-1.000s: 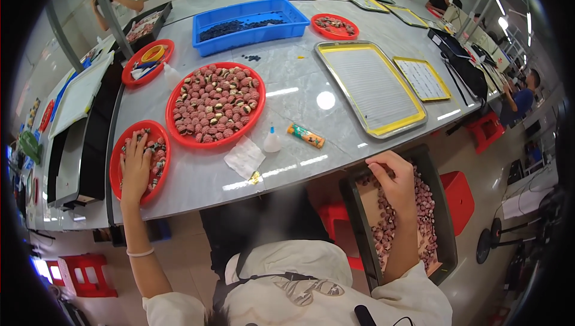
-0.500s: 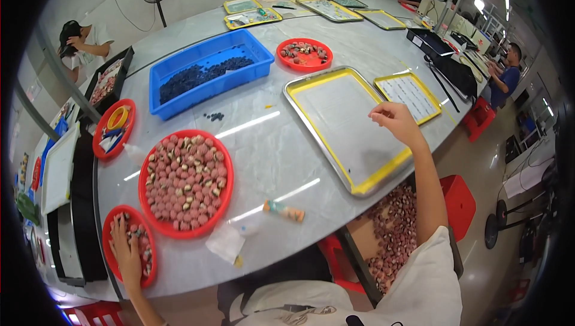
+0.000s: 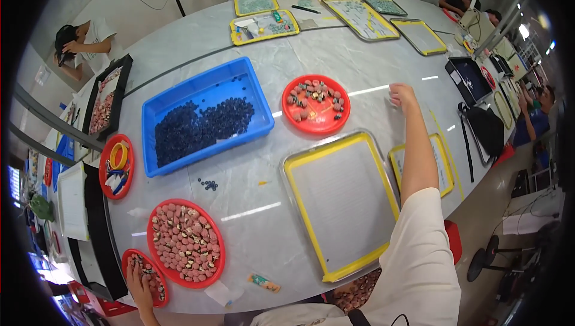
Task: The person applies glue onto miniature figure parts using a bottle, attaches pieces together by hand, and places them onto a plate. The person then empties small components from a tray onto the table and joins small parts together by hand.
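A: Right hand?
B: Arm stretched far out over the grey table, fingers curled in narrow, knuckles up. Can't tell if anything is pinched in them. It's just right of the small red tray, not touching it.

A: Left hand?
B: Down at the near-left edge, fingers spread flat on the pinkish pieces in a small red dish.

A: Containers?
B: Small red tray holds a loose scatter of pink-brown round pieces. Big red round tray, just beside the left hand's dish, is packed with the same pink pieces. Blue bin has a heap of dark blue beads; a few stray beads lie on the table below it. Yellow-rimmed metal tray sits under the right arm, nothing in it. A smaller yellow-rimmed tray is partly hidden by the arm.

A: Anything else?
B: Small packet near the front edge.
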The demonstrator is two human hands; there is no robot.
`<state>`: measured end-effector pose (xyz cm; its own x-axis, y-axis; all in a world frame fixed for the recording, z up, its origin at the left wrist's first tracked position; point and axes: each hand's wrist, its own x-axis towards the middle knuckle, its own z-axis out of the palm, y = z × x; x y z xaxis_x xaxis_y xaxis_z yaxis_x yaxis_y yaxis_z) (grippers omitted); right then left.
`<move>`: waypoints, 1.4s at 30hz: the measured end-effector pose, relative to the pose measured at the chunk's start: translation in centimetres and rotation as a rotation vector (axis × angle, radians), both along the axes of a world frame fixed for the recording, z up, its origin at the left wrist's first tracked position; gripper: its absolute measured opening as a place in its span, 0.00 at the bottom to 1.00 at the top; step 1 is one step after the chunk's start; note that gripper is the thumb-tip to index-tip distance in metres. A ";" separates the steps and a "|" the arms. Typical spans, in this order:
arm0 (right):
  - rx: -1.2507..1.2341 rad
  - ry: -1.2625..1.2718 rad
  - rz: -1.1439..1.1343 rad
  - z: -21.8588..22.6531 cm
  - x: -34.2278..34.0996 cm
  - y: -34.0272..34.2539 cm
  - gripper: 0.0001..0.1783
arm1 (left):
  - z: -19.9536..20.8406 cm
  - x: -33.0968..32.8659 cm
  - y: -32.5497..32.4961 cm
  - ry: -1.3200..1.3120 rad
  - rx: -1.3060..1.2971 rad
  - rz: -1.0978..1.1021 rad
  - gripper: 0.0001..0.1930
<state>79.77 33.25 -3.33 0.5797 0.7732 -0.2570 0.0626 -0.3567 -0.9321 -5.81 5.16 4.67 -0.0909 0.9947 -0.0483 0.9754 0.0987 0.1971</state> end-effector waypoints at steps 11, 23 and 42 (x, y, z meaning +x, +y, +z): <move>0.269 0.488 -0.179 -3.0 3.0 15.1 0.17 | 3.9 3.4 -13.1 0.050 -0.353 0.507 0.17; 0.658 0.845 -0.346 -4.0 4.0 21.6 0.31 | -4.2 -2.2 -25.0 -0.269 -0.820 0.752 0.12; 0.371 0.430 -0.408 2.6 2.5 0.6 0.12 | 3.1 3.6 -16.2 -0.276 -0.197 1.020 0.11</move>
